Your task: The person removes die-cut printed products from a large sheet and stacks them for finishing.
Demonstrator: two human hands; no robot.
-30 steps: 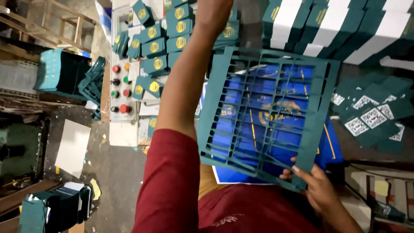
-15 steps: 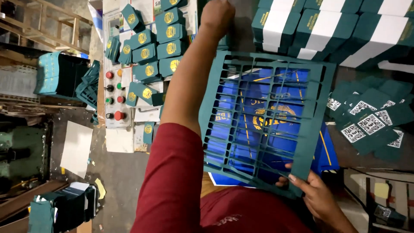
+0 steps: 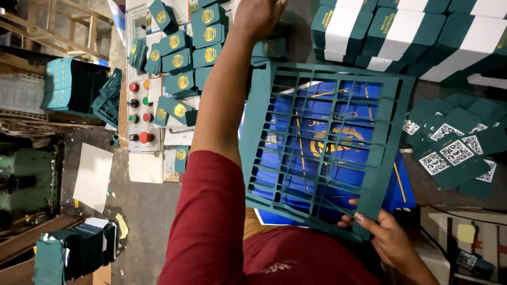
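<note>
Small green packs with gold round emblems (image 3: 182,58) lie scattered far left beside a control panel with coloured buttons (image 3: 138,113). Green-and-white boxes (image 3: 401,31) are stacked far right, and green cards with square black-and-white codes (image 3: 454,153) lie to the right. The right hand (image 3: 388,237) pinches the near corner of a green die-cut lattice sheet (image 3: 322,148) held over blue printed sheets (image 3: 401,184). The left hand (image 3: 259,18) reaches far, fingers curled; what it grips cannot be told.

Dark red short-sleeved shirt (image 3: 211,227) with faint chest print; forearms bare; left hand (image 3: 259,16), right hand (image 3: 391,240) ungloved.
</note>
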